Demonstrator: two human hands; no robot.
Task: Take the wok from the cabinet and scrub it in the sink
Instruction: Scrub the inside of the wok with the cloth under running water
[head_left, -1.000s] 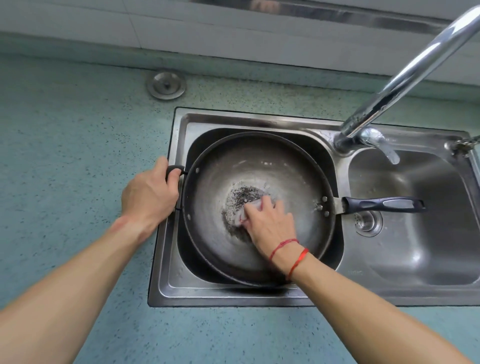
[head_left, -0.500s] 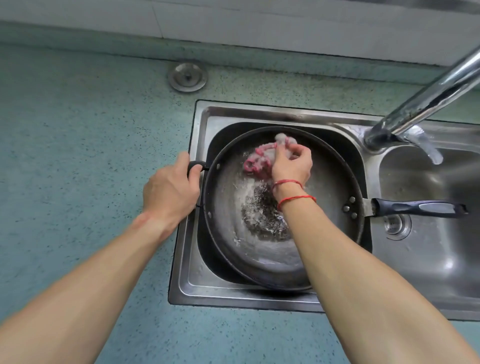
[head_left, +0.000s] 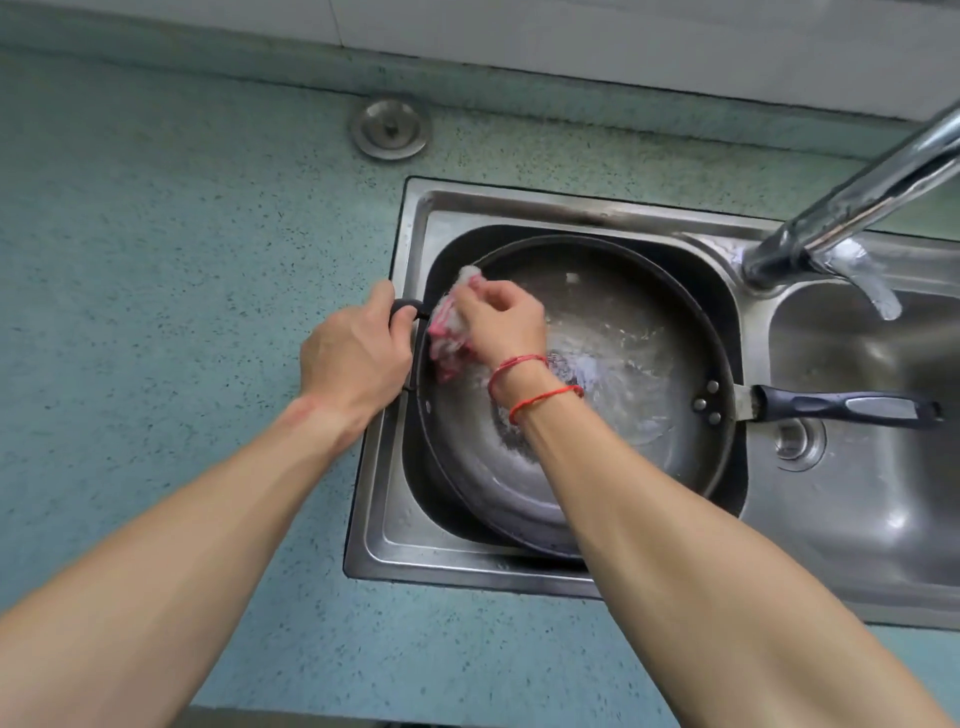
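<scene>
A dark round wok (head_left: 639, 332) lies in the left basin of the steel sink (head_left: 410, 530), its long black handle (head_left: 841, 405) reaching over the right basin. Soapy water streaks its inside. My left hand (head_left: 353, 358) grips the small loop handle on the wok's left rim. My right hand (head_left: 504, 317) holds a pink and white scrubbing cloth (head_left: 449, 332) against the wok's upper left inner wall, close to my left hand. Two red strings circle my right wrist.
A chrome faucet (head_left: 852, 208) slants in from the upper right over the divider between the basins. The right basin has a drain (head_left: 795, 441). A round metal cap (head_left: 390, 128) sits in the teal speckled countertop (head_left: 156, 260) behind the sink. A white tiled wall runs along the back.
My right hand has carried the cloth from the wok's centre to its far wall and then left to the rim beside my left hand. The left hand keeps its grip.
</scene>
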